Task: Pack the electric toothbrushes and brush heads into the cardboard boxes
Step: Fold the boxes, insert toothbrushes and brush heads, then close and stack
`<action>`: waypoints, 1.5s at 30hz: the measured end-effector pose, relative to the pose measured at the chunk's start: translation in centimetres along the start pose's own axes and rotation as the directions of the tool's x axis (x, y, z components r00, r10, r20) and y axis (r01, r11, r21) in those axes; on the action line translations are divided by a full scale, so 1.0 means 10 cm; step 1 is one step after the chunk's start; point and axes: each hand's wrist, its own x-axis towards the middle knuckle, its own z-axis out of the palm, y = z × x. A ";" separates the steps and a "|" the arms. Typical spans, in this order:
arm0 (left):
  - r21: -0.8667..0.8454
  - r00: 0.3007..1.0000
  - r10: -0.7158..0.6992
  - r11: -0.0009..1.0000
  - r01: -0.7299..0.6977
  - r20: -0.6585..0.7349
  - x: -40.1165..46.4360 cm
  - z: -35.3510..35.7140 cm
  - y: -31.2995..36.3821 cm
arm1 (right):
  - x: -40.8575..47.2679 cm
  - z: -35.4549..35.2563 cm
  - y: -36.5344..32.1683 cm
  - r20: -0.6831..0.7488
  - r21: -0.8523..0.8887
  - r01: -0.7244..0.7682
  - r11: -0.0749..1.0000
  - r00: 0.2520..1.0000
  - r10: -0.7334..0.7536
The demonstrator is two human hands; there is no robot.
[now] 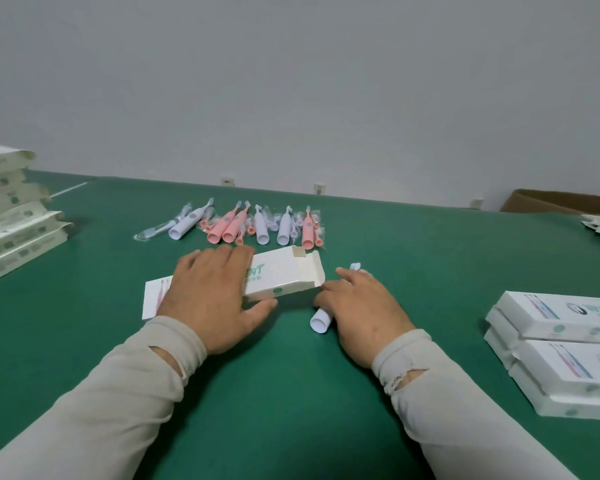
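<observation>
Long beige sleeves (118, 393) — cuffs frayed, torn near both wrists.

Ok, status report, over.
Left hand holds box, flaps open. Right hand on white toothbrush. Nothing in the way.
</observation>
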 end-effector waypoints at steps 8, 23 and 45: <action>0.009 0.997 -0.052 0.999 0.052 -0.063 0.04 -0.03 -0.12 | -0.05 -0.12 0.00 -0.203 0.053 -0.082 0.995 0.975 0.091; -0.078 0.999 -0.021 0.997 0.018 -0.042 -0.01 0.04 -0.08 | -0.17 -0.12 -0.06 -0.497 0.540 0.193 0.819 0.859 0.125; -0.216 0.998 0.043 0.975 -0.051 -0.045 -0.01 0.01 -0.03 | -0.18 -0.13 -0.03 -0.475 0.495 0.163 0.854 0.873 0.109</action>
